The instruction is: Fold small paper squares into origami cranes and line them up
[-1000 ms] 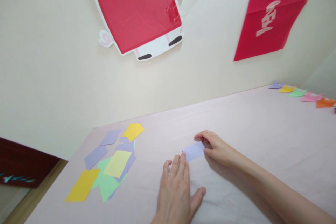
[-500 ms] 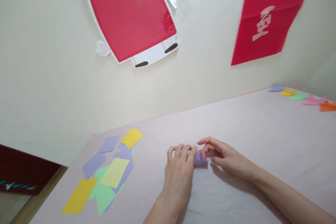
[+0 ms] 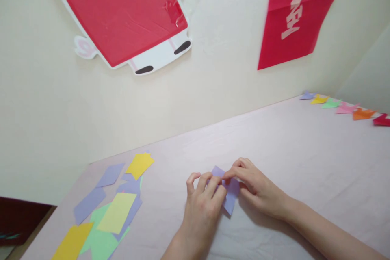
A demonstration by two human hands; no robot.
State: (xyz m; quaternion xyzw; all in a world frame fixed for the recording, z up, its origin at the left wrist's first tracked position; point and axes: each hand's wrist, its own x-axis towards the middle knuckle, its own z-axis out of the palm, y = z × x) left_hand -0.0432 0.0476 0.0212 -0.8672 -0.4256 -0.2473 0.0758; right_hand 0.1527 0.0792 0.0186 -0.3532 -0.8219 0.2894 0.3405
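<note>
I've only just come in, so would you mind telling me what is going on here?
A person has both hands on a small piece of purple paper lying on a pale surface. The left hand has its fingertips over the paper, and the right hand touches it from the other side. Loose coloured papers lie overlapping to the left, while small pointed paper shapes stand in a row at the far right.
</note>
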